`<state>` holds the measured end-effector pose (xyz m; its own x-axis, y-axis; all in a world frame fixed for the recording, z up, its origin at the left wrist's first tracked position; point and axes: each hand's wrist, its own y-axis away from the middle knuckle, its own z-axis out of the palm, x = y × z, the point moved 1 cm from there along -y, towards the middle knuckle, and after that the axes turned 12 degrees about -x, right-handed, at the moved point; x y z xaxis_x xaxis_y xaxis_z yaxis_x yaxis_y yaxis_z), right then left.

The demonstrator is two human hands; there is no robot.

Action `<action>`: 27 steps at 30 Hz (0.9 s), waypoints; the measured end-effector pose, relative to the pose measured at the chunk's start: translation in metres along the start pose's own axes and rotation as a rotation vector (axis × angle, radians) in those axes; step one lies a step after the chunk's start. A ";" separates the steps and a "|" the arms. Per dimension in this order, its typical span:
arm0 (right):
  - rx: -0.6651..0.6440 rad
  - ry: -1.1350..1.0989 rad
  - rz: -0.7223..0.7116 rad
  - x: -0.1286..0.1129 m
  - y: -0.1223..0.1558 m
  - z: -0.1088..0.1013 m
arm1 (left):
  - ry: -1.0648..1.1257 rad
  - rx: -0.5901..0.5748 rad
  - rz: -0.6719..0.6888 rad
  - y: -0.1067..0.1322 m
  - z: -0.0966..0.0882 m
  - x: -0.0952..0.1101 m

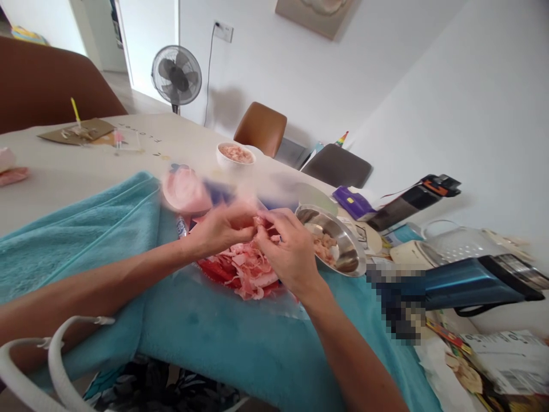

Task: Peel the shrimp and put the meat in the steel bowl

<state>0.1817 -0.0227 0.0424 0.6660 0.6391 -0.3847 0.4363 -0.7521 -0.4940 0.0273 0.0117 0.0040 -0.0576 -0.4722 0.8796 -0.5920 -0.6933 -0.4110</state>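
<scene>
While both hands meet over the pile of pink shells [246, 272], the left hand [221, 229] and right hand [289, 252] are each closed in a pinch on one small pink piece [258, 224] btwn their fingertips. Too blurred to say if it's a shrimp or other shellfish, but it looks like peeling work. The piece sits just above the pile, which lies on clear plastic over a blue towel [214, 337].

To do this bit well, I'd judge: keep the grip near the fingertips, pull the shell off w/ one hand while the other steadies the meat, and stay low over the pile so scraps drop onto it, not the towel. The steel bowl [343, 266] just right of the right hand holds pale bits, prob. peeled ones. A white bowl [235, 154] w/ similar stuff sits farther back on the table [64, 171].
</scene>
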 end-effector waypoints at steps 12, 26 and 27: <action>0.017 -0.294 0.059 0.007 -0.004 -0.001 | 0.304 0.006 -0.213 -0.001 -0.003 0.010; -0.030 -0.380 0.206 0.005 -0.004 -0.001 | -0.210 0.102 0.059 -0.001 -0.002 0.001; -0.024 -0.361 0.203 0.004 -0.003 0.000 | -0.230 0.107 0.066 -0.001 -0.002 0.001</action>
<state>0.1836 -0.0176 0.0427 0.4867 0.4895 -0.7236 0.3345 -0.8696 -0.3632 0.0260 0.0129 0.0060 0.0983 -0.6213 0.7773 -0.5038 -0.7047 -0.4995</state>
